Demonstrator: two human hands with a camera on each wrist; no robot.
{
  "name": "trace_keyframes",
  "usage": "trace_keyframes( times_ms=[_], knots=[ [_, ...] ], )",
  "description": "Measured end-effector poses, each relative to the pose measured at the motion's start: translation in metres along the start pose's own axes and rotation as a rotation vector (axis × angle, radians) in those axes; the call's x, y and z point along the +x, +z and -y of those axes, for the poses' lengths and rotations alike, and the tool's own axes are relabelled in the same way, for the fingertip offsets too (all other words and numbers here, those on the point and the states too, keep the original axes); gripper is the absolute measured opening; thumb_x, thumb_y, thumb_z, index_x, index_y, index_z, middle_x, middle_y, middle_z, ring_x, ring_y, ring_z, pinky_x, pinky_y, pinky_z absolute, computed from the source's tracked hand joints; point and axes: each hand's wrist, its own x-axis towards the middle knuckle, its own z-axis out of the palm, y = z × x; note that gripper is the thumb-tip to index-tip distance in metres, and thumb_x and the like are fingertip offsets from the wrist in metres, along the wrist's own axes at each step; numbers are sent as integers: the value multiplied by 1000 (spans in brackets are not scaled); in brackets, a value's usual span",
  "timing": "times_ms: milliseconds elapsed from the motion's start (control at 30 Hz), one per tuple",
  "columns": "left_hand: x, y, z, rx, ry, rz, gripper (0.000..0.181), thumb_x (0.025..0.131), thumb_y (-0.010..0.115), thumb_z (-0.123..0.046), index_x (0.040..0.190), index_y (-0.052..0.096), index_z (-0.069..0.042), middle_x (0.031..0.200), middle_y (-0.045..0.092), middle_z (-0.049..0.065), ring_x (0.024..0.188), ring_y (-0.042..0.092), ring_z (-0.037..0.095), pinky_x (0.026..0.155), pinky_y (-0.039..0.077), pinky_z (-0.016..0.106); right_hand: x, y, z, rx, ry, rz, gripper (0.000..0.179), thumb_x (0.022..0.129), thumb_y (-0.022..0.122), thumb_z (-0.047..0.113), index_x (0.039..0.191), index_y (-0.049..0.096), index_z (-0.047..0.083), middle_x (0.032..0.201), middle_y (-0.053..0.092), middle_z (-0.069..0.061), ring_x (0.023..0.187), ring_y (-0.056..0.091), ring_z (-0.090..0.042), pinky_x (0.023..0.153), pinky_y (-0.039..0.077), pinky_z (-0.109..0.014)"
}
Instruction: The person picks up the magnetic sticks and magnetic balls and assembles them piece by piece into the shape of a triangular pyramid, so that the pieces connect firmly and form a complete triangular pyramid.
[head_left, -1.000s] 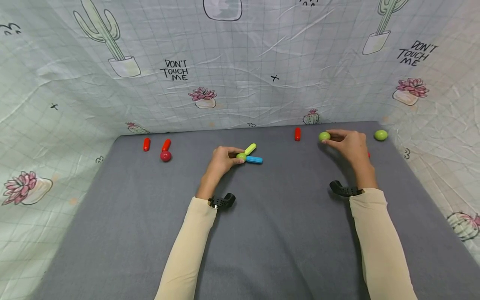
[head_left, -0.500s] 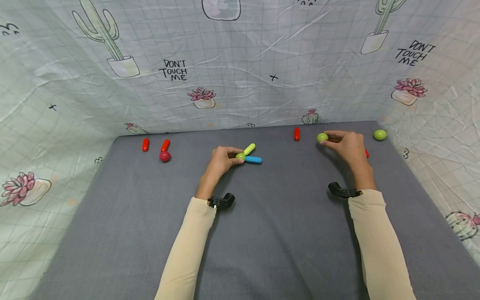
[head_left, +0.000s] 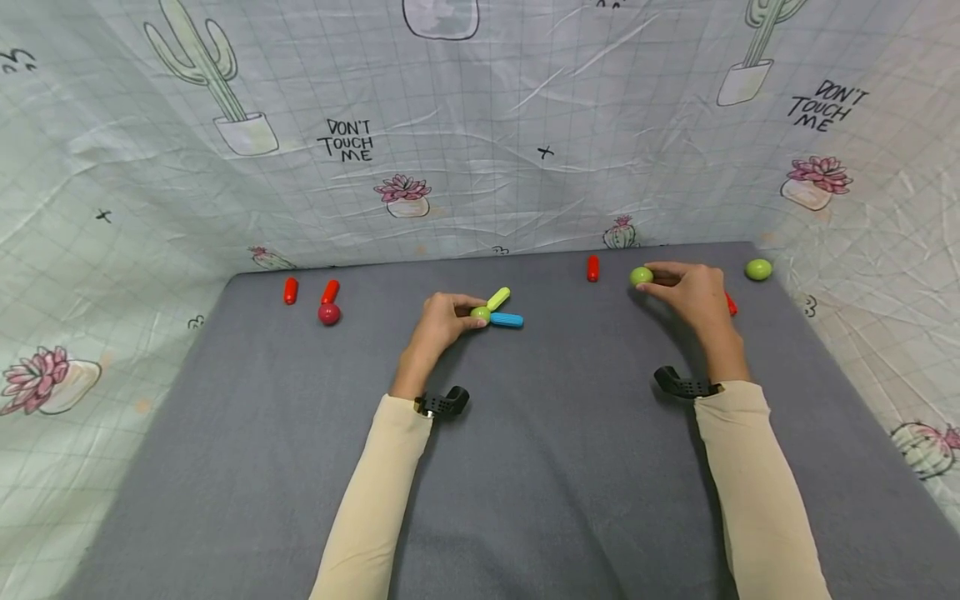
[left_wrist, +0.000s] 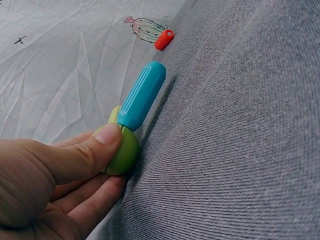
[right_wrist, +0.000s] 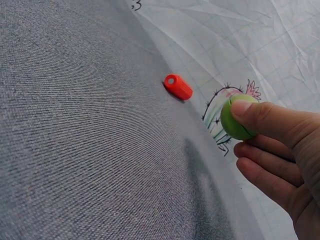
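My left hand (head_left: 444,323) pinches a green ball (left_wrist: 126,152) between thumb and fingers, low over the grey cloth. From that ball stick out a ribbed blue rod (left_wrist: 142,95) and a yellow-green rod (head_left: 498,299), set at an angle to each other. To the right, my right hand (head_left: 693,292) pinches a second green ball (right_wrist: 235,120) by thumb and fingertips, raised off the cloth with its shadow below. Left of this ball lies a short red rod (head_left: 593,268) with a hole in its end.
Another green ball (head_left: 758,269) lies at the far right corner. A red rod (head_left: 731,305) shows partly behind the right hand. At the left lie a red rod (head_left: 290,291) and a red ball (head_left: 328,313) with a red rod against it. A printed curtain (head_left: 480,125) stands behind.
My right hand has shifted slightly left with the green ball, uncovering more of the red rod behind it. The left hand keeps its pinch in place.
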Motion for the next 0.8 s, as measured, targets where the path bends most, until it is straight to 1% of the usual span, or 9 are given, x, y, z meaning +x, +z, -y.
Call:
trace_keyframes(
  times_ms=[100,167,333,400,600,800],
  knots=[
    [-1,0,2,1,-1,-2,33,84,83,-14,117,78,-10,113,76,10,106,72,23,90,57,37,-1,2,0,-10,-15,1,43,87,84,28,123,75,6,102,76,-18,98,72,-36,69,48,-26],
    [-1,0,3,2,-1,-5,33,84,83,-15,116,79,-10,113,76,10,105,72,23,89,57,37,-1,4,0,-13,-30,-2,42,86,84,26,122,75,6,102,76,-18,97,72,-35,70,50,-32],
    [-1,0,4,3,8,-13,33,83,84,-16,115,79,-11,112,76,9,104,72,23,89,57,37,-2,6,-1,-1,-55,-15,41,85,85,22,121,75,5,101,76,-19,95,73,-36,79,53,-46],
    [-1,0,3,-3,5,-10,33,83,84,-16,115,79,-11,112,76,9,104,72,22,89,57,37,-2,7,-1,5,-64,-15,41,85,85,21,121,75,4,101,76,-19,95,73,-36,82,53,-49],
    [1,1,3,-17,-10,4,33,83,85,-15,115,79,-11,112,76,9,103,73,22,87,58,36,-2,8,1,-8,-92,-15,40,84,86,21,119,76,5,99,76,-19,94,74,-36,77,52,-47],
    [5,0,6,-21,-20,14,34,82,86,-16,116,79,-13,110,77,9,102,73,21,87,58,36,-3,11,7,-7,-94,18,39,85,86,21,119,76,5,100,76,-19,94,73,-35,81,52,-51]
  ],
)
